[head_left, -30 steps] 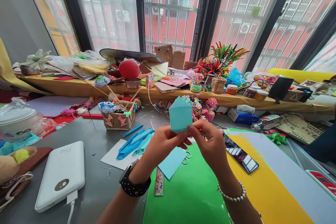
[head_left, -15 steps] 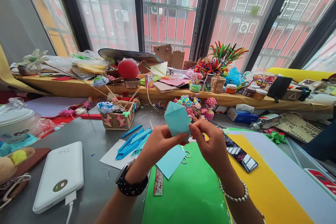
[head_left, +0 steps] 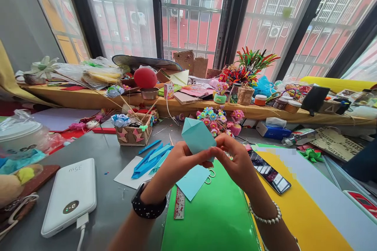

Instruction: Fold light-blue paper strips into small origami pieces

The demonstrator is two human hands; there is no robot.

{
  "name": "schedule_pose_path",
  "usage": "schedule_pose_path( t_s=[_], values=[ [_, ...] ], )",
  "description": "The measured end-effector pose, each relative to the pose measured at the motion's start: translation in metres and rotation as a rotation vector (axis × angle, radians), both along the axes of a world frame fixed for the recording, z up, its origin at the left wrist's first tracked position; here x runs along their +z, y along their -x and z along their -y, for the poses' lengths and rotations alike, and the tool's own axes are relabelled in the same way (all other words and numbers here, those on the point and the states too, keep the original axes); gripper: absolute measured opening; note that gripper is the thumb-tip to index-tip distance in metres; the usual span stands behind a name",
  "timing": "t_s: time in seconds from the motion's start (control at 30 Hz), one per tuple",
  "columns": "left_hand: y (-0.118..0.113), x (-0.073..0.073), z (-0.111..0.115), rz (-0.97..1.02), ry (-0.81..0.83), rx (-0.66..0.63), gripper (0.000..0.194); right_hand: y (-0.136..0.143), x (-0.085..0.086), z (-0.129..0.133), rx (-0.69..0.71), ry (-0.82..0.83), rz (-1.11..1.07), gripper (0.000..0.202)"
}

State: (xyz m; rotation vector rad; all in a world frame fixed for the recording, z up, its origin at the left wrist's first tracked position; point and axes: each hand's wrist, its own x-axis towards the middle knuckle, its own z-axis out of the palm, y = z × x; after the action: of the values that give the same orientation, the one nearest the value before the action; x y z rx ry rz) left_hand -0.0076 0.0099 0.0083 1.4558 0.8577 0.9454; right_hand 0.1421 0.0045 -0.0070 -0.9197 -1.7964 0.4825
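Observation:
A light-blue piece of folded paper [head_left: 198,135] is held up between both hands, with fold lines near its top corner. My left hand [head_left: 179,160] is closed on its lower left side, thumb along the bottom edge. My right hand [head_left: 232,155] pinches the lower right corner, its thumb meeting the left thumb. Below them a flat light-blue sheet [head_left: 193,183] lies on the green mat [head_left: 212,219], beside the scissors [head_left: 209,176], whose handles show. A small patterned ruler [head_left: 179,204] lies just nearer.
Folded blue paper strips [head_left: 150,160] lie on white paper left of the hands. A white power bank [head_left: 70,196] with a cable is further left. A phone [head_left: 269,172] rests at the right on yellow paper [head_left: 303,200]. Behind stand a decorated box [head_left: 134,134] and crocheted flowers [head_left: 216,119].
My right thumb has come in against the left thumb at the paper's lower edge. The folded paper has tilted slightly and sits a little lower.

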Motion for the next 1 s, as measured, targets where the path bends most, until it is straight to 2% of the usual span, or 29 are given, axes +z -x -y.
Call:
schedule_pose_path(
  t_s=[0.03,0.2,0.3,0.37,0.5,0.63,0.8,0.9,1.0],
  values=[
    [0.000,0.000,0.000,0.000,-0.003,-0.005,0.016,0.000,0.000,0.000,0.000,0.009,-0.007,0.020],
    [-0.003,-0.001,0.002,0.004,-0.023,-0.001,0.016,0.003,-0.003,0.000,-0.181,0.009,-0.089,0.034],
    [-0.005,-0.002,0.000,0.048,-0.032,0.094,0.018,0.002,-0.003,-0.002,-0.108,0.037,-0.207,0.036],
    [-0.007,-0.004,-0.001,0.099,-0.023,0.131,0.017,0.001,-0.002,-0.002,-0.059,0.073,-0.216,0.026],
    [-0.009,-0.008,-0.004,0.121,0.005,0.032,0.021,0.000,0.000,-0.001,-0.058,0.108,-0.161,0.015],
    [0.005,-0.002,-0.006,-0.082,0.012,-0.128,0.023,-0.007,0.002,-0.001,-0.078,0.154,-0.152,0.014],
    [0.027,0.011,-0.007,-0.048,-0.084,0.147,0.033,-0.020,0.007,0.001,0.005,0.265,-0.101,0.017],
    [0.030,0.013,-0.006,-0.057,-0.135,0.203,0.022,-0.022,0.008,0.002,0.017,0.275,-0.075,0.016],
    [0.028,0.012,-0.006,-0.084,-0.150,0.175,0.014,-0.023,0.009,0.002,-0.020,0.244,-0.102,0.016]
  ],
)
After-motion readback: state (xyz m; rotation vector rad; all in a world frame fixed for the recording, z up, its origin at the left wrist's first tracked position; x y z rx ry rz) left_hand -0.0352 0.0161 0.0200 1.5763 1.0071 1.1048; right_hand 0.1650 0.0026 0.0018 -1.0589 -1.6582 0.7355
